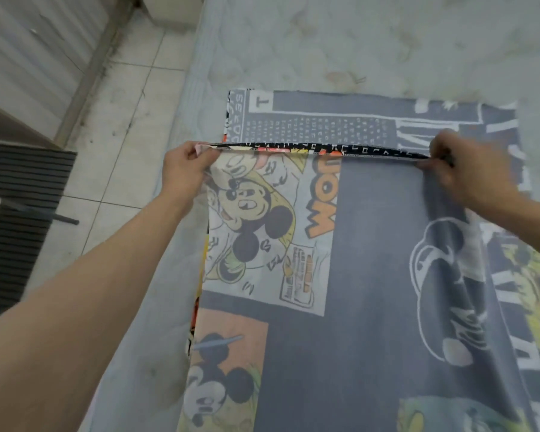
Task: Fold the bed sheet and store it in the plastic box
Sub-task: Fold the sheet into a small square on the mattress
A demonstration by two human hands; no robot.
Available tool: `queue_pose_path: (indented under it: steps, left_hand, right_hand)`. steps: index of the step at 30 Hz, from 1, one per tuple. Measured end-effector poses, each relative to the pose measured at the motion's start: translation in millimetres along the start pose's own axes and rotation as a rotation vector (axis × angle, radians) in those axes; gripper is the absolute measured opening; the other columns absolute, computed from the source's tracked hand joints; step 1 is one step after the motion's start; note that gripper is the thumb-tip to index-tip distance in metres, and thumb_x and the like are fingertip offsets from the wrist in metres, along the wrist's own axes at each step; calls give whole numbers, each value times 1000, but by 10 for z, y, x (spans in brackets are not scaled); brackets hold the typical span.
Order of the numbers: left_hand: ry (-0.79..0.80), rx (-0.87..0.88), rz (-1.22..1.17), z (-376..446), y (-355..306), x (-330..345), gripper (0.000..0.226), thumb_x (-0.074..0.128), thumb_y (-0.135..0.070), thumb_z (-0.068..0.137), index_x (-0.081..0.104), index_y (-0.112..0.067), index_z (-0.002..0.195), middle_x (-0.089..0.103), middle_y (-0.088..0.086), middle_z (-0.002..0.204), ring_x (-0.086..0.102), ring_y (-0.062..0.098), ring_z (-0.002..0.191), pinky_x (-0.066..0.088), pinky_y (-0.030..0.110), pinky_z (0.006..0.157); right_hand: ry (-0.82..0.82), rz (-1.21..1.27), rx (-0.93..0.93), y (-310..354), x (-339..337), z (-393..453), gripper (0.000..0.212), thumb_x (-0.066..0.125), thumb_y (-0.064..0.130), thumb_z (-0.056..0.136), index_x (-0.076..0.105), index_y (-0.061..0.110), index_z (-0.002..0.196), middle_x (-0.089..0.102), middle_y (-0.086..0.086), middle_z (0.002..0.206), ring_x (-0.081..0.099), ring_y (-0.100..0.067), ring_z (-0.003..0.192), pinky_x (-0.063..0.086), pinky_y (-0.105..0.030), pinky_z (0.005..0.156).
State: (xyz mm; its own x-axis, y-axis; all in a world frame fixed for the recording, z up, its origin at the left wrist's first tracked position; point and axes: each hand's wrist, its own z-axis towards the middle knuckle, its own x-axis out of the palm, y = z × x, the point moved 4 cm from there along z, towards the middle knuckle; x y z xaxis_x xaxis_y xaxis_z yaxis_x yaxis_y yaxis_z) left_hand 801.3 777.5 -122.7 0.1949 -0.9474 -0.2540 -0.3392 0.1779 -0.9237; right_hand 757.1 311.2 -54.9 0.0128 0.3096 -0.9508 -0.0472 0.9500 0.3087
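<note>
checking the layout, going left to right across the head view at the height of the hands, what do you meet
striped dark mat → tiled floor → left hand pinching the sheet's corner → raised edge of the bed sheet → right hand pinching the other corner

bed sheet (371, 244) on mattress (356, 42); floor (122, 104) left

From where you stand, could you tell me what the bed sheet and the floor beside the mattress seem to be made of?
The bed sheet looks like thin printed woven fabric, perhaps cotton: matte, it drapes and creases where both hands pinch its edge. The floor looks like glazed ceramic tile: pale squares with dark grout lines and a faint sheen.
</note>
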Motion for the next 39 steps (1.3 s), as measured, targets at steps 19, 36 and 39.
queue_pose_path:
  steps: [19, 36, 39]
  left_hand:
    - [-321, 303, 773, 2341, 460, 1021, 33, 40, -42, 107, 63, -20, 109, 69, 10, 87, 61, 34, 86, 39, 40, 81]
    - [-396, 311, 886, 2556, 595, 1191, 32, 39, -42, 107, 64, -22, 107, 68, 6, 85, 59, 31, 85, 38, 42, 78]
    - [-354, 327, 796, 2520, 452, 1150, 31, 42, -42, 107, 64, -20, 106, 69, 4, 92, 57, 30, 91, 31, 37, 80]
  right_hand:
    - [-182, -172, 190, -450, 1746, 2293, 20, 50, 23, 101, 46, 7, 90, 58, -31, 85, 57, -48, 77, 40, -49, 67]
    - [-229, -78, 476, -631, 2102, 2479, 31, 42, 26, 99, 54, -2, 96, 58, -30, 95, 50, -43, 95, 35, -50, 86]
    - [-300, -30, 475, -639, 2069, 2444, 29, 43, 24, 101, 55, -2, 98, 59, -29, 98, 51, -42, 96, 33, -48, 89]
